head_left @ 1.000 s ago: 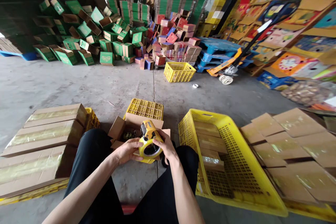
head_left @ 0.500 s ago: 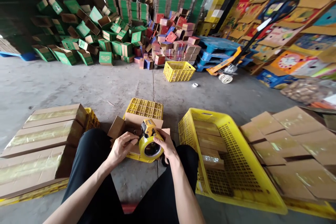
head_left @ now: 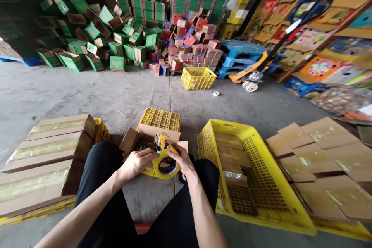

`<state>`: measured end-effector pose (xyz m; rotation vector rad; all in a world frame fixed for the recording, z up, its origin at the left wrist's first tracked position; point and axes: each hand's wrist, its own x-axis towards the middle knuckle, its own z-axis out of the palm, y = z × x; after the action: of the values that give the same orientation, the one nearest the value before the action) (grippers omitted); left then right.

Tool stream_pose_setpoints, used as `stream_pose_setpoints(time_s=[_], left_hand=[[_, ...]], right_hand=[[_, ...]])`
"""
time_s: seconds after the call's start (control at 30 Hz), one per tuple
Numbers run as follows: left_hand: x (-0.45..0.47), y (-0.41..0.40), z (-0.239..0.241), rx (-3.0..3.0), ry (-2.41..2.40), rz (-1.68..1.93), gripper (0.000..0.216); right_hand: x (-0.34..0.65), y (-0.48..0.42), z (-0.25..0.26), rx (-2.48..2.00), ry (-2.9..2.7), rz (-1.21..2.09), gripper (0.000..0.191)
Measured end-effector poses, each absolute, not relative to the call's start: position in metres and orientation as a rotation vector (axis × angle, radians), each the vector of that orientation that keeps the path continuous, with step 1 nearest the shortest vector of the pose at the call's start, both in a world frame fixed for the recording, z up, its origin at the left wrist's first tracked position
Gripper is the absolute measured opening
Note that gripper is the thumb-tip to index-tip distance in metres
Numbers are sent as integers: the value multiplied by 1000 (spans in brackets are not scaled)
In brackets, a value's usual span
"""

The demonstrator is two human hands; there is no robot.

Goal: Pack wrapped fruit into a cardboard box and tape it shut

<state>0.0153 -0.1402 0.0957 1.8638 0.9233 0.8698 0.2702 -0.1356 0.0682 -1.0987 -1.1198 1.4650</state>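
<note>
A yellow and black tape dispenser (head_left: 161, 142) with a wide roll of yellowish tape (head_left: 158, 167) is held above an open cardboard box (head_left: 158, 131). My right hand (head_left: 181, 159) grips the dispenser and roll from the right, thumb near the roll's face. My left hand (head_left: 139, 164) has its fingers closed against the left side of the dispenser; the fingertips are partly hidden. The open box rests on an upturned yellow crate (head_left: 159, 118) between my knees, flaps spread. Small dark items show inside it, too unclear to name.
Taped cardboard boxes (head_left: 55, 139) lie at left. A yellow crate (head_left: 270, 162) holding several small boxes stands at right, beside more taped boxes (head_left: 316, 162). Farther off are a yellow crate (head_left: 198, 78), a white roll (head_left: 216, 93), a pallet jack (head_left: 250, 73) and heaped green boxes (head_left: 116, 64).
My left hand has moved slightly right, its fingers now against the dispenser instead of pinched just beside it. The dispenser has turned and tilted a little, showing the roll's open middle more.
</note>
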Motion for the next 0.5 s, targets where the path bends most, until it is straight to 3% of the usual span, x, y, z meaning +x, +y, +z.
stream_pose_setpoints(time_s=[0.2, 0.5], left_hand=[[12, -133, 85, 2480, 847, 817, 30], [17, -130, 84, 2446, 841, 906, 25]], right_hand=[[269, -138, 74, -1136, -1111, 1482, 50], [269, -138, 73, -1125, -1119, 1501, 49]])
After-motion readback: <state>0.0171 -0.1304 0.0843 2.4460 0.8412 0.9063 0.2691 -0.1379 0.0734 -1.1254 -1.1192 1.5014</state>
